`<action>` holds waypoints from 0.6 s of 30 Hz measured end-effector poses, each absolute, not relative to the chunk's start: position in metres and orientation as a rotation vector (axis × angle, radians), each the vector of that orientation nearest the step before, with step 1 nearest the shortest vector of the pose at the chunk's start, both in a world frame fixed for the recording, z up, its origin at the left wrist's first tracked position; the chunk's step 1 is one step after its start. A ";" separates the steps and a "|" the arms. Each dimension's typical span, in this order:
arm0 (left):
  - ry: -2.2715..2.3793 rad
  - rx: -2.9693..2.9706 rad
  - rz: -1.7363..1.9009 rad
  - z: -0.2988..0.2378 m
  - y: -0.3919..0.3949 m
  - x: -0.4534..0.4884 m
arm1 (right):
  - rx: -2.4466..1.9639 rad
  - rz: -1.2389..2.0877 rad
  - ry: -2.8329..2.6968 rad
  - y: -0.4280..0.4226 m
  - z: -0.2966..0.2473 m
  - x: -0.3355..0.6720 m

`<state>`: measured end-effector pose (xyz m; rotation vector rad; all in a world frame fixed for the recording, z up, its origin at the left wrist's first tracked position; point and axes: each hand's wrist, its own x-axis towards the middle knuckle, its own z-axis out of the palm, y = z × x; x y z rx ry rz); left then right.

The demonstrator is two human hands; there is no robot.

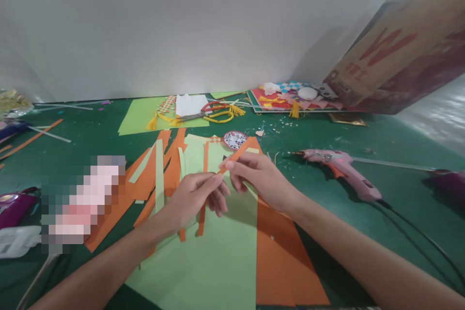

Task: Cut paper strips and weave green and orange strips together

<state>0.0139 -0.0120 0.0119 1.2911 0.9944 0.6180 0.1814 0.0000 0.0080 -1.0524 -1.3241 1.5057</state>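
Between my two hands stretches an orange paper strip, raised over the light green paper sheet. My left hand pinches its lower end between thumb and forefinger, with the other fingers loosely curled. Farther up the strip, my right hand grips it with thumb and fingers. Below them lie more cut orange strips and a pale green strip. Orange paper sticks out from under the green sheet on the right. Just beyond my hands sits a round dish of small pieces.
A pink hot glue gun with a cord lies at right. Scissors with red and yellow handles rest on green paper at the back. Decorated craft pieces and a paper bag stand by the wall. A power strip is at left.
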 end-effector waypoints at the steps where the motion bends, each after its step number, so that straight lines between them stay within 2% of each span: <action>1: 0.993 1.293 0.613 0.012 -0.012 0.014 | -1.068 1.500 -1.358 -0.001 0.008 0.181; 8: 0.980 1.293 0.608 0.011 -0.013 0.012 | -1.064 1.392 -1.158 0.005 0.006 0.186; 14: 0.988 1.294 0.589 0.011 -0.013 0.012 | -1.072 1.514 -1.392 0.001 0.008 0.182; 18: 0.992 1.310 0.583 0.012 -0.014 0.012 | -1.118 1.430 -1.267 0.002 0.007 0.182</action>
